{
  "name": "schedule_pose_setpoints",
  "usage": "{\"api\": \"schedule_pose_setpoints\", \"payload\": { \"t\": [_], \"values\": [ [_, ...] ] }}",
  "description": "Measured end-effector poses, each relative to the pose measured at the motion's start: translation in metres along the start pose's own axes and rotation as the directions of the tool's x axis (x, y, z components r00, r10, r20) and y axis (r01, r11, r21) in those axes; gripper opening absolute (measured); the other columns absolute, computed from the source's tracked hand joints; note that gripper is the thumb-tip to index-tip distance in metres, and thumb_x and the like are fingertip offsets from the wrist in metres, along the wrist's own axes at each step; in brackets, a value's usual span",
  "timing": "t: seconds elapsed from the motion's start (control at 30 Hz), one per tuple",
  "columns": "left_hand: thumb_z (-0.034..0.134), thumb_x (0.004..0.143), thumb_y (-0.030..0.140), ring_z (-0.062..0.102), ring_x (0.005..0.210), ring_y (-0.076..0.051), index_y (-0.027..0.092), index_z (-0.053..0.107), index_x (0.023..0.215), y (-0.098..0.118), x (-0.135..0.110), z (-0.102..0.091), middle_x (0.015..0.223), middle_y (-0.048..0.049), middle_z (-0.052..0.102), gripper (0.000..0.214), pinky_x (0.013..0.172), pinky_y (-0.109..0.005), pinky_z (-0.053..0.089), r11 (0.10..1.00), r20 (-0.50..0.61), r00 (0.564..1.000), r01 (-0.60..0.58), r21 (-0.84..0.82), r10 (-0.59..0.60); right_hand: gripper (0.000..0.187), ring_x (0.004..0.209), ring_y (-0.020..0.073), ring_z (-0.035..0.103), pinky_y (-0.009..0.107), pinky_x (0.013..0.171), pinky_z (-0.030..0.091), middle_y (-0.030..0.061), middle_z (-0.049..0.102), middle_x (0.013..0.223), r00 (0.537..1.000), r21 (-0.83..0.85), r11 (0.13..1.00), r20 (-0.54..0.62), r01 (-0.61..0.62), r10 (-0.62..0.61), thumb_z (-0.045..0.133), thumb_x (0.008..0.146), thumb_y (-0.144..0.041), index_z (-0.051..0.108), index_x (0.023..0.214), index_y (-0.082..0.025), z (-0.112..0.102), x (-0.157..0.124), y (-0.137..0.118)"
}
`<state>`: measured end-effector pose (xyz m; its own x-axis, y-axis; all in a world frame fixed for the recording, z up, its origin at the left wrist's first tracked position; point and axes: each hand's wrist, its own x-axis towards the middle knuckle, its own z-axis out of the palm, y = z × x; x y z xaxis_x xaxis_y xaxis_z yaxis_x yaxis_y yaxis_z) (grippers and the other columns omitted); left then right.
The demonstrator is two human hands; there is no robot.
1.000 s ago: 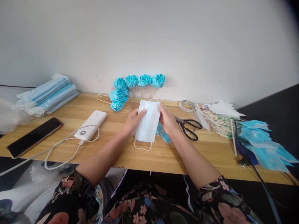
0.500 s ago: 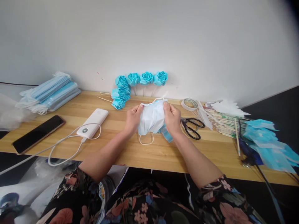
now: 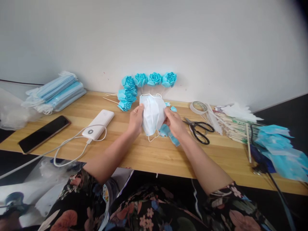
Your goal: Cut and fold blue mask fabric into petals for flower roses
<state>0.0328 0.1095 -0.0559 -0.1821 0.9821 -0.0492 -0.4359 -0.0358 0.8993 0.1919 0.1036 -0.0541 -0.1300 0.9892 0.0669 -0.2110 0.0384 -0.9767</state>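
A face mask (image 3: 154, 115), its pale inner side toward me and its pleats spread, is stretched between my hands above the wooden table. My left hand (image 3: 136, 120) is closed on its left edge, thumb in front. The opposite edge is pinched by my right hand (image 3: 175, 122), whose fingers are partly behind the mask. White ear loops stick out at its top and bottom. Blue cut pieces (image 3: 173, 138) lie on the table below my right hand. Black-handled scissors (image 3: 201, 131) rest just to the right of that hand.
Blue flowers on sticks (image 3: 154, 79) stand along the wall. Stacked masks (image 3: 56, 91), a phone (image 3: 44, 134) and a cabled power bank (image 3: 98, 125) are on the left. Tape (image 3: 198, 107), a bundle of sticks (image 3: 238, 130) and blue material (image 3: 276, 141) occupy the right.
The mask has been turned more upright and its pleats opened further. Both hands have shifted slightly left, uncovering small blue pieces behind. The whole view has moved a little.
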Motion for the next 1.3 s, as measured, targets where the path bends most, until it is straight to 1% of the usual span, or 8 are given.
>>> {"api": "schedule_pose_setpoints", "payload": {
  "t": [0.3,0.53,0.7,0.87,0.97,1.13,1.2,1.3],
  "values": [
    [0.080,0.070,0.055,0.067,0.083,-0.022,0.014,0.068,0.094,-0.005,-0.005,0.007,0.082,-0.0062,0.071,0.049,0.076,-0.031,0.050,0.991,0.148,0.983,0.116,-0.070,-0.105,0.058,0.056,0.0105,0.026,0.027,0.051,0.020,-0.0055,0.027,0.059,0.948,-0.308,0.933,-0.195,0.185,-0.252,0.061,0.083,-0.069,0.039,0.059,-0.021,-0.002,0.000,0.004],
    [0.067,0.086,0.045,0.057,0.068,-0.012,0.016,0.060,0.085,-0.007,0.001,0.003,0.074,-0.0003,0.062,0.029,0.063,-0.023,0.044,0.999,0.040,0.999,-0.022,0.047,0.020,0.055,0.059,0.0109,0.030,0.027,0.055,0.024,-0.0045,0.030,0.061,0.905,-0.500,0.827,-0.175,0.258,-0.388,0.054,0.089,-0.065,0.038,0.061,-0.021,-0.002,-0.003,0.003],
    [0.058,0.095,0.034,0.057,0.064,-0.013,0.018,0.057,0.083,0.001,-0.001,0.006,0.068,0.0005,0.057,0.020,0.058,-0.024,0.045,1.000,0.051,0.999,-0.004,0.012,0.004,0.053,0.059,0.0116,0.032,0.026,0.053,0.028,-0.0045,0.033,0.061,0.904,-0.360,0.905,-0.267,0.228,-0.334,0.058,0.086,-0.068,0.042,0.063,-0.022,0.000,-0.002,0.003],
    [0.068,0.087,0.048,0.064,0.067,-0.016,0.015,0.062,0.087,0.011,0.001,0.003,0.071,-0.0033,0.066,0.033,0.058,-0.025,0.048,0.997,0.144,0.988,0.065,-0.043,-0.058,0.048,0.061,0.0139,0.047,0.027,0.056,0.039,-0.0021,0.050,0.064,0.939,-0.323,0.920,-0.182,0.223,-0.291,0.058,0.087,-0.067,0.056,0.070,-0.022,-0.008,0.004,-0.001],
    [0.075,0.081,0.050,0.062,0.060,-0.015,0.013,0.065,0.084,0.013,0.003,-0.001,0.068,-0.0049,0.068,0.039,0.056,-0.026,0.047,0.971,0.235,0.944,0.240,-0.001,-0.233,0.041,0.086,0.0192,0.064,0.033,0.074,0.051,0.0041,0.069,0.092,0.897,-0.389,0.860,-0.153,0.330,-0.414,0.056,0.091,-0.062,0.067,0.103,-0.024,-0.018,0.006,-0.012],
    [0.083,0.072,0.048,0.062,0.058,-0.015,0.012,0.069,0.082,0.011,-0.004,-0.001,0.071,-0.0075,0.071,0.040,0.057,-0.027,0.048,0.912,0.401,0.822,0.394,0.113,-0.405,0.049,0.124,0.0257,0.058,0.043,0.102,0.046,0.0095,0.064,0.133,0.837,-0.532,0.701,0.026,0.475,-0.547,0.059,0.091,-0.055,0.058,0.132,-0.027,-0.023,0.000,-0.030],
    [0.083,0.071,0.049,0.062,0.059,-0.015,0.012,0.070,0.083,0.010,-0.008,0.001,0.073,-0.0079,0.071,0.041,0.056,-0.027,0.047,0.905,0.450,0.788,0.395,0.154,-0.421,0.044,0.117,0.0255,0.061,0.042,0.101,0.046,0.0076,0.068,0.125,0.843,-0.576,0.659,0.106,0.484,-0.527,0.062,0.089,-0.050,0.062,0.127,-0.027,-0.020,-0.004,-0.031],
    [0.087,0.066,0.049,0.060,0.057,-0.014,0.012,0.070,0.081,0.012,-0.013,0.002,0.073,-0.0067,0.070,0.043,0.055,-0.025,0.045,0.902,0.515,0.742,0.380,0.206,-0.430,0.021,0.079,0.0195,0.061,0.033,0.078,0.047,0.0015,0.068,0.082,0.866,-0.652,0.613,0.143,0.446,-0.479,0.063,0.087,-0.043,0.069,0.088,-0.022,-0.014,-0.007,-0.029]
  ]
}}
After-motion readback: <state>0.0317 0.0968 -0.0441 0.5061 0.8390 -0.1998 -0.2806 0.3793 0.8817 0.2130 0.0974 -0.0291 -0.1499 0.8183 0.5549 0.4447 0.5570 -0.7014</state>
